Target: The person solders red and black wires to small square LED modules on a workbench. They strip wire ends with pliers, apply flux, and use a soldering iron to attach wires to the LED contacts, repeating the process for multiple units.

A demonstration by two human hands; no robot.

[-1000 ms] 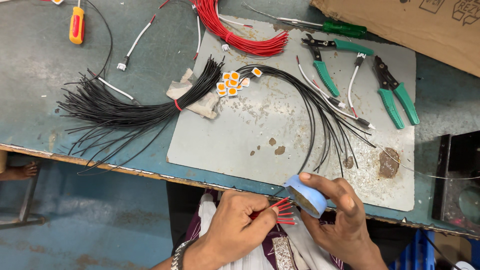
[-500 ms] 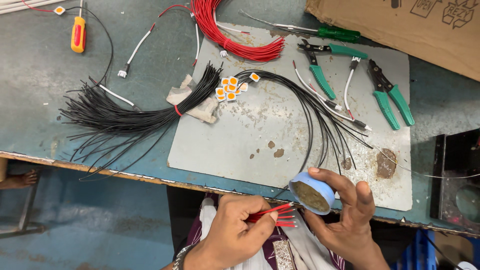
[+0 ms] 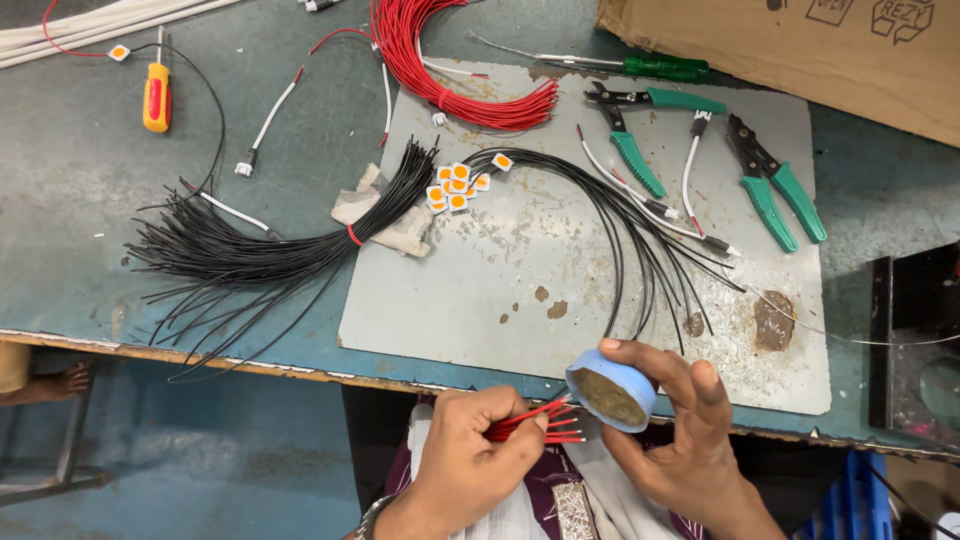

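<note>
Two hands at the desk's (image 3: 200, 90) near edge, red wires meeting a blue tub.
Left hand (image 3: 470, 455) closed on a small bunch of red wires (image 3: 535, 422), stripped tips at the tub of brownish paste (image 3: 610, 390), gripped by right hand (image 3: 680, 440). Large red bundle (image 3: 440, 70) and black bundle (image 3: 260, 255) lie untouched on the desk.

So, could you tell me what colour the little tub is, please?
Light blue tub, seen in the head view.
</note>
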